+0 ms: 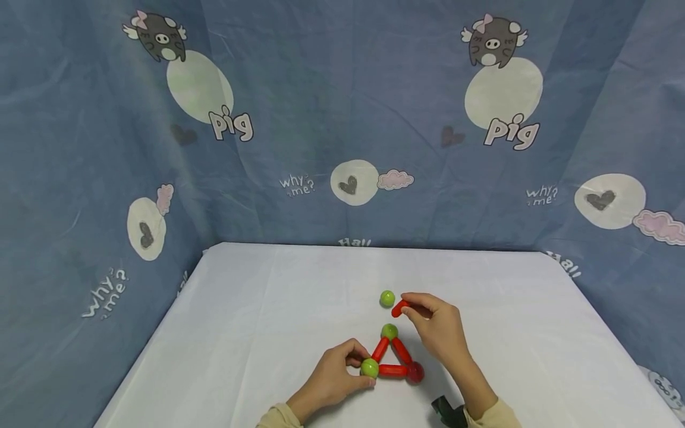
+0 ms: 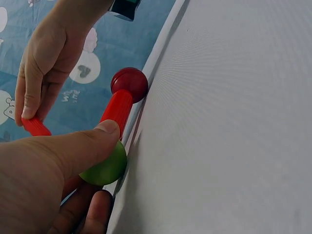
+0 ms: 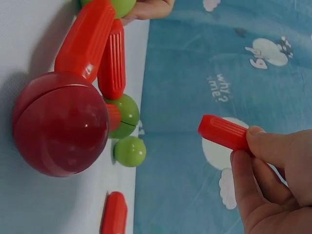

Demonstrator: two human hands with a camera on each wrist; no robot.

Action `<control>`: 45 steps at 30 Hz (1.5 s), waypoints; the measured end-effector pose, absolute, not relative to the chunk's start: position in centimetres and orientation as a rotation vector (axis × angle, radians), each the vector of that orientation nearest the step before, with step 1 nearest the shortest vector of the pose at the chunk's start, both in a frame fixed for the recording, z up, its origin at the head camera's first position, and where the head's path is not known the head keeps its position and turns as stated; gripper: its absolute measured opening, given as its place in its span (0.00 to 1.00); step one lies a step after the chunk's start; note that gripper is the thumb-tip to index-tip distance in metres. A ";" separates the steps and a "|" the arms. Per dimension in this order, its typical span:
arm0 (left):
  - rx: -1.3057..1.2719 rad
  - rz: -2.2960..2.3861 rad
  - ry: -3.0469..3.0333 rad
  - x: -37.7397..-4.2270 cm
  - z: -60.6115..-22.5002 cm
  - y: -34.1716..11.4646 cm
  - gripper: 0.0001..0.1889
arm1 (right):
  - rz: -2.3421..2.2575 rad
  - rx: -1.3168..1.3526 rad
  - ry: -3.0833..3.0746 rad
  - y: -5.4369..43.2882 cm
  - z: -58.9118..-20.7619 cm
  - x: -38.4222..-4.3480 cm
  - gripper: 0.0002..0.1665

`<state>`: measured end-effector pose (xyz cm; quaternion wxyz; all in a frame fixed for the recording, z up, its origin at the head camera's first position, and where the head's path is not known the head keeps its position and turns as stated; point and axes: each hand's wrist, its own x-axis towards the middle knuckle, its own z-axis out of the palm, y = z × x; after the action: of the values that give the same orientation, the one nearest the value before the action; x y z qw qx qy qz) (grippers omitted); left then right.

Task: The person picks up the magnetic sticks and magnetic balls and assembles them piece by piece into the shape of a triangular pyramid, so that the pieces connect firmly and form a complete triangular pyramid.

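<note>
Three red ribbed rods, such as the bottom rod (image 1: 393, 371), join two green balls and a dark red ball (image 1: 415, 373) into a triangle lying on the white table. My left hand (image 1: 338, 371) grips the near-left green ball (image 1: 370, 367), its thumb at the front and fingers behind. Above the table, my right hand (image 1: 436, 327) pinches a loose red rod (image 3: 224, 132) by one end between thumb and fingers. The rod's other end points away from the hand, over the triangle's far green ball (image 1: 389, 331) and close to a loose green ball (image 1: 387, 298).
Another red rod (image 3: 115, 213) lies on the table in the right wrist view; the head view does not show it. White cloth covers the table (image 1: 267, 309). A blue printed curtain (image 1: 299, 89) hangs behind and beside it. A dark strap (image 1: 449, 411) sits at my right wrist.
</note>
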<state>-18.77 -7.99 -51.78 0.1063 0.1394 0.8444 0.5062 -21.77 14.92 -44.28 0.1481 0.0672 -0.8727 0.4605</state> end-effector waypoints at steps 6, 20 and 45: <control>0.402 1.487 2.483 -18.7 -51.7 -8.0 0.19 | 1.261 0.243 -2.522 14.5 -44.4 -21.6 0.19; 0.413 1.506 2.475 -18.8 -51.9 -8.0 0.19 | 1.129 0.258 -2.588 13.5 -44.9 -21.1 0.18; 0.434 1.513 2.477 -18.8 -51.7 -8.0 0.19 | 1.084 0.263 -2.623 13.1 -45.6 -21.2 0.17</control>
<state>-18.77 -8.04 -51.70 0.1030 0.1472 0.8395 0.5128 -21.16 13.06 -45.62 0.1451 0.0913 -0.9106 0.3762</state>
